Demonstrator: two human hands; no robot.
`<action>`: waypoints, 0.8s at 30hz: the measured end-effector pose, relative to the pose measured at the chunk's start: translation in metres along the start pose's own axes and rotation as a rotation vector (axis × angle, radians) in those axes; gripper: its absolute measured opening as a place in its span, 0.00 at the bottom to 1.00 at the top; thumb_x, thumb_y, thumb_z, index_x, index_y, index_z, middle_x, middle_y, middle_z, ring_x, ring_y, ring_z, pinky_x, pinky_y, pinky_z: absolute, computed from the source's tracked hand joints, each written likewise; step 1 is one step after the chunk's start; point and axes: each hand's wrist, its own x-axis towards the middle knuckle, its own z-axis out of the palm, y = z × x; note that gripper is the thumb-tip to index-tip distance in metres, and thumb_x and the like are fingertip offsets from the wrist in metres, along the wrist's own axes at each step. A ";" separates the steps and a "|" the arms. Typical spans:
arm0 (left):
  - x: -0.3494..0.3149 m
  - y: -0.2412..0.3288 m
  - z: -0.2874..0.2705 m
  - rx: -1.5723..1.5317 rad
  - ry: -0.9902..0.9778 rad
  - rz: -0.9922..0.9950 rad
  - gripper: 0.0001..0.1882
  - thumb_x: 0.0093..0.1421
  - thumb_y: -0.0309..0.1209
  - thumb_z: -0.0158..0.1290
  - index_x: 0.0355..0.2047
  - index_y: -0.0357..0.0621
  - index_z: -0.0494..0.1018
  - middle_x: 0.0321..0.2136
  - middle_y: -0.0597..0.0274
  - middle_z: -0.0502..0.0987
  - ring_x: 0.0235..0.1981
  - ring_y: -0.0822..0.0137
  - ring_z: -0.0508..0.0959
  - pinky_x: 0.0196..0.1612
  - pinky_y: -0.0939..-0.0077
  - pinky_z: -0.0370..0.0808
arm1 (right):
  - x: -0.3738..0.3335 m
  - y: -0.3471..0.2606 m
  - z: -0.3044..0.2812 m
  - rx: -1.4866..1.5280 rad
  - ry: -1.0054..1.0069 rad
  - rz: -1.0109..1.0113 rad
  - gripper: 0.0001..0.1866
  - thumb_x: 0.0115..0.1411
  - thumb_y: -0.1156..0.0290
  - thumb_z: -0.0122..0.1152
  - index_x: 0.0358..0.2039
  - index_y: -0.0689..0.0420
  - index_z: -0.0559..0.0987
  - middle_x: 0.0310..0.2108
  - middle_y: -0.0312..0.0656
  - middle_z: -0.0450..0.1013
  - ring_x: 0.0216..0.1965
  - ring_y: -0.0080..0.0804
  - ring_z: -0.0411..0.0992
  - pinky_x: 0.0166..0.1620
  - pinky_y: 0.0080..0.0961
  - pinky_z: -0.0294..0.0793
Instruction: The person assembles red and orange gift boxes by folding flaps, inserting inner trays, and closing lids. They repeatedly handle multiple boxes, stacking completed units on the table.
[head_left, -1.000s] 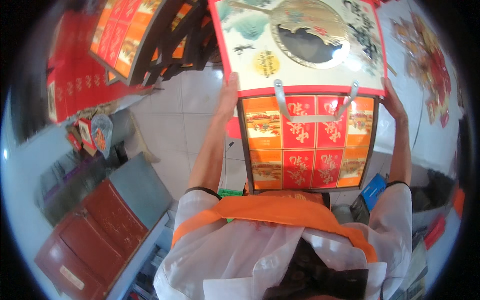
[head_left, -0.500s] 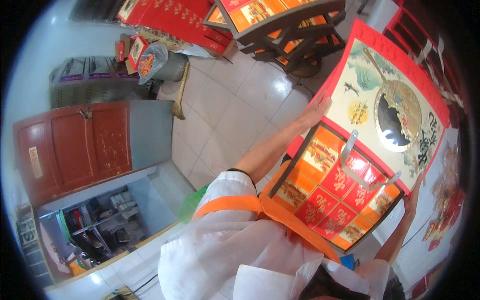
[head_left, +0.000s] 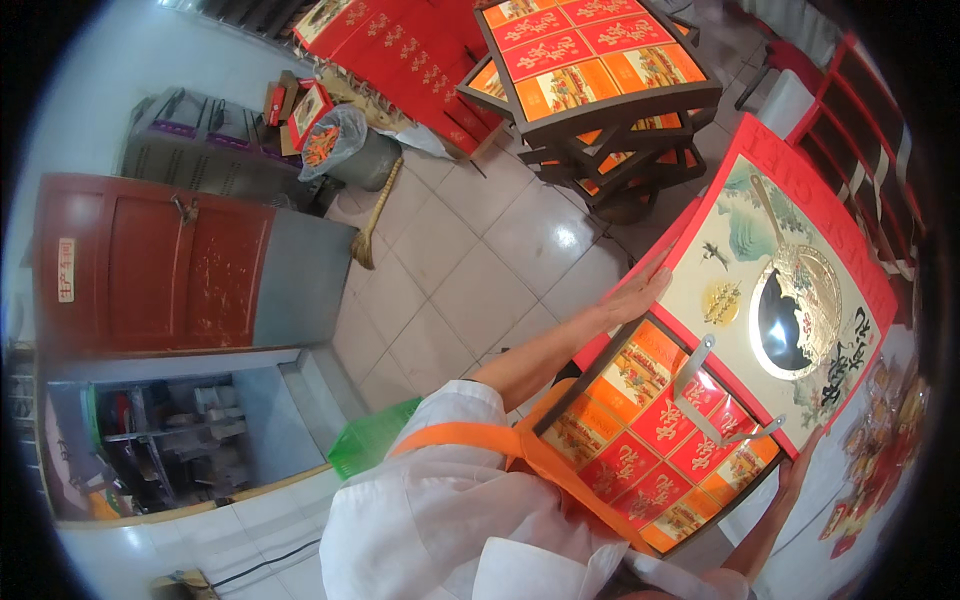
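Centrally, one large gift box (head_left: 700, 410): red-edged lid raised, orange and red packets inside, held before the person's chest between both hands. Left hand (head_left: 640, 297): fingers together, flat against the box's left edge. Right hand (head_left: 797, 476): at the lower right edge; finger state unclear. Beyond: stacked trays (head_left: 590, 70), broom (head_left: 372, 220), red door (head_left: 150, 265).

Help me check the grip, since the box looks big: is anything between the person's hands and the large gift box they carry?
Nothing visible is. The left hand lies flat against the left edge of the gift box, and the right hand presses its right edge directly. A white handle sits on the box's face, untouched.
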 end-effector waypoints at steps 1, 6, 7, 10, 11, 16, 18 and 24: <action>0.001 -0.002 0.000 -0.003 0.009 0.018 0.35 0.66 0.52 0.32 0.66 0.47 0.41 0.65 0.57 0.48 0.66 0.62 0.47 0.65 0.69 0.46 | 0.000 0.001 0.000 0.037 0.052 0.003 0.36 0.64 0.45 0.43 0.64 0.56 0.54 0.62 0.38 0.56 0.61 0.30 0.57 0.61 0.29 0.58; 0.006 -0.015 0.002 -0.013 0.027 0.096 0.35 0.66 0.50 0.32 0.66 0.45 0.39 0.65 0.56 0.47 0.66 0.63 0.46 0.65 0.70 0.45 | 0.001 0.008 0.005 0.106 -0.039 -0.021 0.36 0.64 0.47 0.43 0.64 0.56 0.52 0.63 0.39 0.54 0.62 0.33 0.56 0.62 0.30 0.56; 0.008 -0.017 0.002 -0.007 0.030 0.122 0.35 0.67 0.50 0.32 0.66 0.44 0.39 0.65 0.55 0.46 0.66 0.63 0.46 0.65 0.70 0.45 | 0.002 0.009 0.008 0.059 -0.040 -0.057 0.36 0.64 0.47 0.43 0.64 0.56 0.51 0.63 0.39 0.54 0.62 0.33 0.56 0.62 0.30 0.57; 0.009 -0.022 0.001 -0.004 0.038 0.072 0.35 0.67 0.49 0.32 0.66 0.44 0.38 0.66 0.56 0.46 0.67 0.63 0.45 0.66 0.70 0.44 | -0.001 0.007 0.017 0.066 -0.062 -0.066 0.35 0.65 0.48 0.43 0.64 0.57 0.52 0.63 0.40 0.55 0.61 0.33 0.57 0.62 0.30 0.57; 0.009 -0.023 0.001 -0.009 0.045 0.090 0.34 0.67 0.49 0.32 0.66 0.45 0.38 0.65 0.56 0.46 0.67 0.63 0.44 0.66 0.70 0.44 | -0.002 0.006 0.019 0.089 -0.072 -0.052 0.34 0.65 0.49 0.43 0.64 0.58 0.53 0.62 0.41 0.55 0.60 0.33 0.57 0.61 0.29 0.58; 0.009 -0.024 0.000 -0.017 0.019 0.101 0.34 0.67 0.50 0.31 0.66 0.46 0.38 0.66 0.57 0.45 0.67 0.63 0.43 0.66 0.69 0.42 | -0.007 0.001 0.023 0.064 -0.227 -0.038 0.35 0.65 0.47 0.42 0.63 0.59 0.55 0.61 0.42 0.58 0.59 0.32 0.59 0.60 0.29 0.58; 0.009 -0.025 0.002 0.009 0.108 0.060 0.32 0.66 0.50 0.33 0.67 0.56 0.43 0.65 0.60 0.50 0.66 0.65 0.49 0.64 0.73 0.47 | -0.009 0.002 0.021 -0.015 -0.262 -0.049 0.35 0.65 0.45 0.41 0.63 0.59 0.55 0.60 0.41 0.58 0.59 0.32 0.59 0.60 0.29 0.58; 0.014 -0.026 0.003 0.007 0.088 0.101 0.32 0.67 0.50 0.31 0.67 0.52 0.42 0.65 0.62 0.48 0.66 0.66 0.47 0.65 0.72 0.45 | -0.013 0.012 0.016 -0.019 -0.206 -0.043 0.37 0.64 0.42 0.38 0.63 0.58 0.56 0.61 0.40 0.58 0.60 0.32 0.58 0.61 0.30 0.56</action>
